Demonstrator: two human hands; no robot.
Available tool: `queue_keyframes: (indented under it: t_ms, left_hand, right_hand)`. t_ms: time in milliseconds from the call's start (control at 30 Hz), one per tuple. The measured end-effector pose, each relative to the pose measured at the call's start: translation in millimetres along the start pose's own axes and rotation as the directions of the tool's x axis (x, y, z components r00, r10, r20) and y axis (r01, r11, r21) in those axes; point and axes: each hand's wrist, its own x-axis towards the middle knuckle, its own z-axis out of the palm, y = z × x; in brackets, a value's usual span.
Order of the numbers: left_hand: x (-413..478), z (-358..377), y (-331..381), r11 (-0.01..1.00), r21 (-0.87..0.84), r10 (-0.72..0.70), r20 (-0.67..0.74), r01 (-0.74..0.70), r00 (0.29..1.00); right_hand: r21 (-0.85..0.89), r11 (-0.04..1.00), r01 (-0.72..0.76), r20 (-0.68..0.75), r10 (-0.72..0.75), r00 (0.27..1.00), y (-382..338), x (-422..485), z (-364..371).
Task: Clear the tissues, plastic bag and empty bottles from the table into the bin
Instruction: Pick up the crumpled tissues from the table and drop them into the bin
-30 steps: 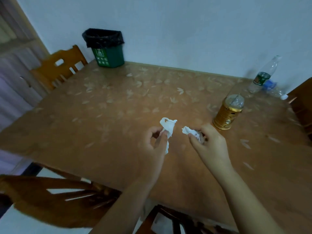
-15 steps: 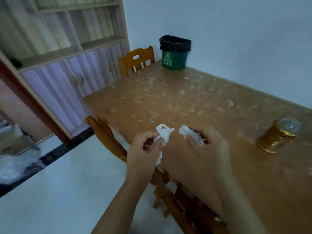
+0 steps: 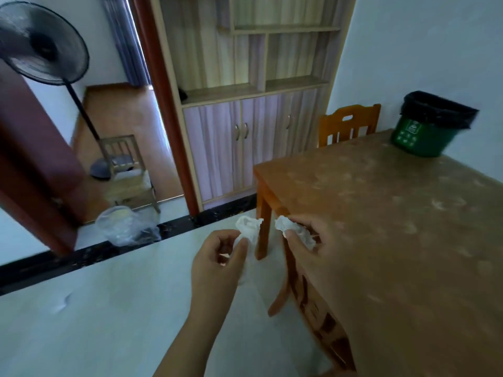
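Note:
My left hand (image 3: 217, 263) pinches a crumpled white tissue (image 3: 249, 229) over the pale floor, left of the table's corner. My right hand (image 3: 313, 248) grips a second crumpled tissue (image 3: 295, 232) at the near edge of the brown table (image 3: 394, 227). The green bin (image 3: 423, 131) with a black liner stands on the far corner of the table, well beyond both hands. The bottles are out of view.
A wooden chair (image 3: 348, 126) stands at the table's far end, another is tucked under its near side (image 3: 307, 292). A clear plastic bag (image 3: 126, 225) lies on the floor by the doorway. A cabinet (image 3: 253, 142), a standing fan (image 3: 43, 44) and a stool (image 3: 125, 170) are at the left.
The view has swung left: the can and bottles have left the frame, the floor, cabinet and doorway have come in. Both hands still hold their tissues, now at the table's left corner.

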Motion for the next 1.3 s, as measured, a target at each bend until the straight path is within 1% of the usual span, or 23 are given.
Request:
queue_keyframes:
  t_ms: [67, 200, 333, 433, 533, 600, 667, 733, 800, 867, 933, 1000, 1067, 1200, 1300]
  left_hand:
    - [31, -27, -12, 1.000, 0.026, 0.013, -0.030, -0.012, 0.999]
    - [86, -62, -31, 1.000, 0.026, -0.002, -0.043, 0.003, 0.999]
    - [134, -72, -42, 1.000, -0.021, -0.020, -0.011, 0.020, 1.000]
    - [176, -67, -49, 1.000, -0.030, 0.000, 0.044, 0.001, 0.999]
    - [226, -53, -57, 0.999, -0.044, 0.010, 0.093, -0.006, 0.996]
    - [265, -40, -56, 0.999, -0.046, 0.034, 0.127, -0.028, 0.991]
    - [307, -25, -52, 0.996, -0.040, 0.087, 0.162, -0.081, 0.983]
    - [348, -10, -47, 0.991, -0.039, 0.137, 0.204, -0.131, 0.969]
    - [391, 4, -39, 0.989, -0.031, 0.148, 0.235, -0.145, 0.961]
    - [431, 19, -34, 0.988, -0.026, 0.155, 0.254, -0.154, 0.955]
    - [467, 33, -31, 0.987, -0.027, 0.162, 0.265, -0.161, 0.950]
    - [498, 49, -30, 0.986, -0.043, 0.168, 0.281, -0.163, 0.945]
    - [524, 65, -33, 0.989, -0.064, 0.147, 0.300, -0.133, 0.942]
    - [570, 100, -43, 0.991, -0.071, 0.135, 0.345, -0.117, 0.929]
    - [609, 125, -53, 0.989, -0.130, 0.118, 0.383, -0.074, 0.916]
  right_hand:
    - [-0.010, 0.998, 0.064, 0.026, -0.064, 0.998, -14, 19, 37]
    - [-0.016, 0.995, 0.097, 0.046, -0.097, 0.994, -28, 50, 94]
    - [0.006, 0.999, 0.040, 0.121, -0.041, 0.992, -26, 81, 125]
    - [-0.017, 1.000, 0.011, 0.118, -0.009, 0.993, -15, 115, 142]
    - [-0.023, 0.999, -0.045, 0.083, 0.047, 0.995, 4, 154, 161]
    - [-0.003, 0.997, -0.076, 0.089, 0.076, 0.993, 18, 186, 174]
    - [0.005, 0.998, -0.060, 0.082, 0.059, 0.995, 33, 221, 186]
    - [0.017, 0.998, -0.054, 0.039, 0.054, 0.998, 50, 257, 198]
    - [0.064, 0.995, -0.074, -0.003, 0.074, 0.997, 64, 296, 213]
    - [0.056, 0.996, -0.070, -0.080, 0.075, 0.994, 77, 334, 228]
    - [0.038, 0.998, -0.044, -0.127, 0.049, 0.991, 92, 363, 240]
    - [0.011, 0.999, -0.049, -0.151, 0.050, 0.987, 105, 388, 247]
    - [-0.010, 0.998, -0.060, -0.157, 0.058, 0.986, 115, 407, 249]
    - [-0.012, 0.989, -0.150, -0.167, 0.146, 0.975, 136, 439, 254]
    - [-0.047, 0.973, -0.226, -0.195, 0.213, 0.957, 157, 463, 267]
